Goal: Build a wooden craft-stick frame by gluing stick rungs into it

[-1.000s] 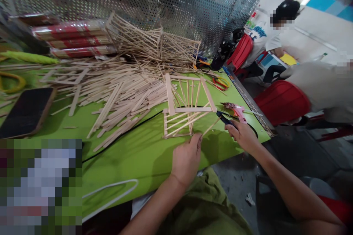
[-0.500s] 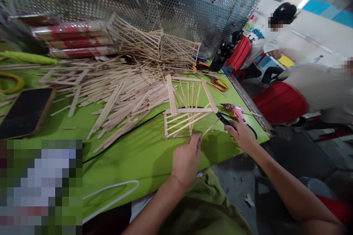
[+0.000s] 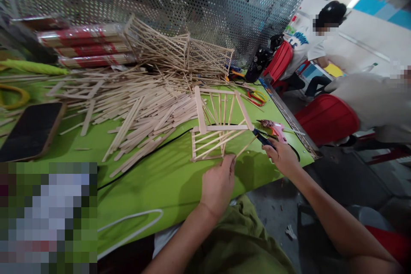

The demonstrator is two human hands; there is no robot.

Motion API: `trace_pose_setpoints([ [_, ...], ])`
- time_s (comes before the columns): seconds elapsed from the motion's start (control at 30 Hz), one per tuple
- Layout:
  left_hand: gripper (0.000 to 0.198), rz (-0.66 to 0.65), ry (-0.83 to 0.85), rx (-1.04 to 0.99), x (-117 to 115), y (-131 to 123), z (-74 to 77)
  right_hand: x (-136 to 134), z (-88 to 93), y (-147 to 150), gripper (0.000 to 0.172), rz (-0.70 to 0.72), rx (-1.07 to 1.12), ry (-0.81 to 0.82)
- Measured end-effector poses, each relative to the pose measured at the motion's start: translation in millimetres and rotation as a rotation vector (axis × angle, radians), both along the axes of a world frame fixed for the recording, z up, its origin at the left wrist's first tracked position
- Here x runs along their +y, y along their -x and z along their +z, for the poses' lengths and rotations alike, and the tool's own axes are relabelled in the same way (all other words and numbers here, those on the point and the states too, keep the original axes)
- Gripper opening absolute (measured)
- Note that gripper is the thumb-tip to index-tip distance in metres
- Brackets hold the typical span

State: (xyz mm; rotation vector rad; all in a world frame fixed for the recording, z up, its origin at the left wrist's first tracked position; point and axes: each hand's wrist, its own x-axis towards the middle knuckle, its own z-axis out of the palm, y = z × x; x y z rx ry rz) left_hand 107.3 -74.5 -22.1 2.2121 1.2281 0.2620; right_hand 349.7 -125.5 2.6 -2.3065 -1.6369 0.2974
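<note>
My left hand is closed, its fingers pinching a thin wooden stick at the lower side of a wooden stick frame. This open, box-like frame is built of flat craft sticks and slender round sticks, and rests on the table. My right hand is wrapped round dark-handled pliers. Their tip meets the far end of the thin stick, close to the frame's right corner; whether the jaws grip it is too small to tell. Just beyond my right hand lies a pink glue gun.
Loose craft sticks cover the green table to the left, with a larger stick structure and wrapped stick packs behind. A phone, scissors and a black cable lie around. Two people sit at the right.
Almost nothing differs. Both hands, the stick and the pliers keep their places, while the whole view has shifted very slightly.
</note>
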Motion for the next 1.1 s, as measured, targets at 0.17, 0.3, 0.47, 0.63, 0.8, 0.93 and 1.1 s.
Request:
trace_pose_setpoints([
  [0.17, 0.031, -0.001, -0.014, -0.005, 0, 0, -0.7, 1, 1.6, 0, 0.056, 0.013, 0.01, -0.012],
  [0.3, 0.031, 0.007, -0.013, -0.011, -1, 0, -1.6, 3, 2.1, 0, 0.054, 0.01, 0.038, -0.002],
  [0.47, 0.031, 0.014, -0.013, -0.041, -1, 1, -2.6, 3, 0.3, 0, 0.05, 0.013, 0.048, -0.046],
  [0.63, 0.03, 0.018, 0.002, -0.05, 0, 1, -1.6, 4, 3.7, 3, 0.055, -0.027, 0.148, -0.017],
  [0.8, 0.028, 0.024, 0.073, -0.125, 2, 4, 0.1, 5, 15.6, 8, 0.066, -0.056, 0.506, 0.025],
  [0.93, 0.024, 0.029, 0.135, -0.268, 4, 7, -1.3, 1, 21.0, 9, 0.069, -0.03, 0.615, -0.018],
  [1.1, 0.022, 0.037, 0.143, -0.434, 5, 7, -5.9, -3, 19.5, 8, 0.067, 0.007, 0.563, -0.004],
])
